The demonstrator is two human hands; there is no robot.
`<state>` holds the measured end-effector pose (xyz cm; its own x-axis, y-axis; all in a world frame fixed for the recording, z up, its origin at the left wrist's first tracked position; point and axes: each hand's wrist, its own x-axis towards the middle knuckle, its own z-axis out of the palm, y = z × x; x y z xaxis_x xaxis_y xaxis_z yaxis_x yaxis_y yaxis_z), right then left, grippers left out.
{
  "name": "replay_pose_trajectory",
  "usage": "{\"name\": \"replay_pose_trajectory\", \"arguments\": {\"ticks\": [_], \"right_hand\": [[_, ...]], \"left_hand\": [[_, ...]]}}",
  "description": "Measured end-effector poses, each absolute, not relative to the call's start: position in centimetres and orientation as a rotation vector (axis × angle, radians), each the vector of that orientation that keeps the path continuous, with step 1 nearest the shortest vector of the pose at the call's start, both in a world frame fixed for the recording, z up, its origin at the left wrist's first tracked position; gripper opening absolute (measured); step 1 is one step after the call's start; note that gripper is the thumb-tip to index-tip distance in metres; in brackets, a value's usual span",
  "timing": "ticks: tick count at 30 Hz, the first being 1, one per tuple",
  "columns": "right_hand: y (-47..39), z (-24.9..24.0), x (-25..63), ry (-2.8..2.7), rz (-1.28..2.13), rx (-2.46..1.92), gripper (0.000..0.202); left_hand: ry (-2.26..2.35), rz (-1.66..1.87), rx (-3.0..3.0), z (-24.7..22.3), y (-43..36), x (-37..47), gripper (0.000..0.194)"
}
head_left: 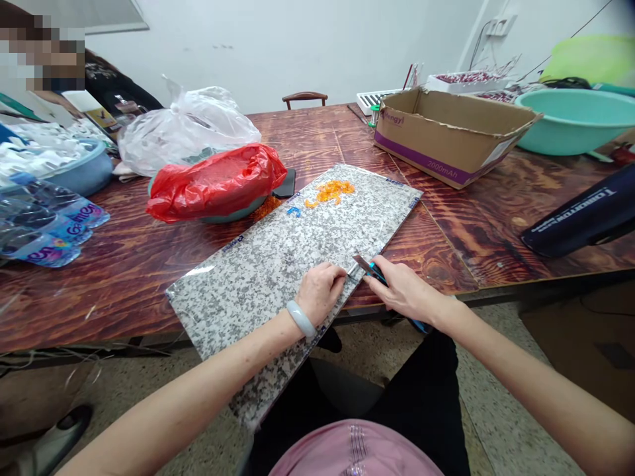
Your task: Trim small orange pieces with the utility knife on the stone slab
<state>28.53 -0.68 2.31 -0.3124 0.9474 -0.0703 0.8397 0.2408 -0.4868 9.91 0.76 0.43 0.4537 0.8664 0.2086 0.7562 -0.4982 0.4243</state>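
My right hand (399, 285) is closed around a blue-and-black utility knife (378, 272), its blade out and pointing to the left. Just beside the blade, my left hand (322, 291) pinches a small silvery piece (352, 270) at the near edge of a speckled grey stone slab (258, 264). What that piece is, I cannot make out. Farther up the slab lie a heap of small orange pieces (335, 192) and a few small blue pieces (294, 211).
A red plastic bag (218, 182) covers a bowl left of the slab, before a clear bag (193, 125). Water bottles (54, 225) lie far left. At right stand a cardboard box (446, 139), a green basin (575, 119) and a dark tumbler (580, 211). Another person stands back left.
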Motion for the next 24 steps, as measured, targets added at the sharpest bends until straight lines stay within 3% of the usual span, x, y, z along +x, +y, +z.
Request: {"name": "replay_pose_trajectory", "arguments": {"ticks": [4, 24], "right_hand": [[-1.7, 2.4, 27.5, -2.468, 0.475, -1.801, 0.022], [-2.9, 2.9, 24.9, -2.594, 0.288, -2.076, 0.020]], "left_hand": [[1.407, 0.585, 2.421, 0.4, 0.7, 9.9, 0.015], [1.390, 0.545, 2.450, 0.0, 0.9, 9.7, 0.014]]}}
